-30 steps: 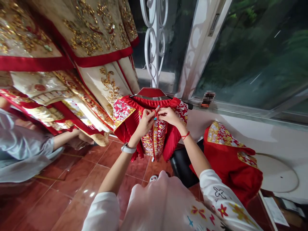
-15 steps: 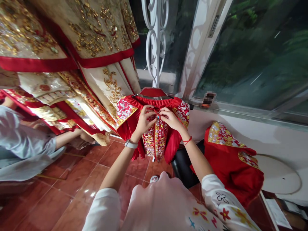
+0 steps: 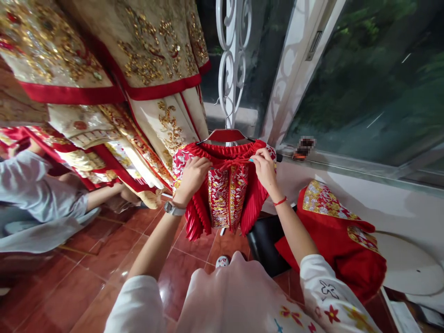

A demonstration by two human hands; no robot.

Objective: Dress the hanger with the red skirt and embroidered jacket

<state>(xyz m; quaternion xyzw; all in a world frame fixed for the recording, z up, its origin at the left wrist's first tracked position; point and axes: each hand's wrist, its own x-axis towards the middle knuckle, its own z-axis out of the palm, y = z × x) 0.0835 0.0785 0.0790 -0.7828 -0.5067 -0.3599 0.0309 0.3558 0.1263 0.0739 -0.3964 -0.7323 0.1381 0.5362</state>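
Observation:
In front of me a red embroidered jacket (image 3: 219, 203) with silver and gold patterns hangs from a hanger (image 3: 227, 134) with a red middle. At its neck is a red tie cord (image 3: 231, 162), with a knot or bow at the centre. My left hand (image 3: 196, 174), closed, pinches one side of the cord near the left shoulder. My right hand (image 3: 264, 168), also closed, pinches the other side by the right shoulder. The cord stretches between both hands across the jacket front. My fingertips partly hide the cord's ends.
Long cream and gold sequined garments (image 3: 156, 51) with red borders hang at the left. Behind the hanger stands a white scrolled metal post (image 3: 226, 83). Another red garment (image 3: 333, 231) lies at the right, over a black seat (image 3: 267, 240). A person in grey (image 3: 52, 185) sits at far left.
My hands have moved apart from the middle of the neckline, one to each side, drawing the cord out sideways. The view has shifted slightly.

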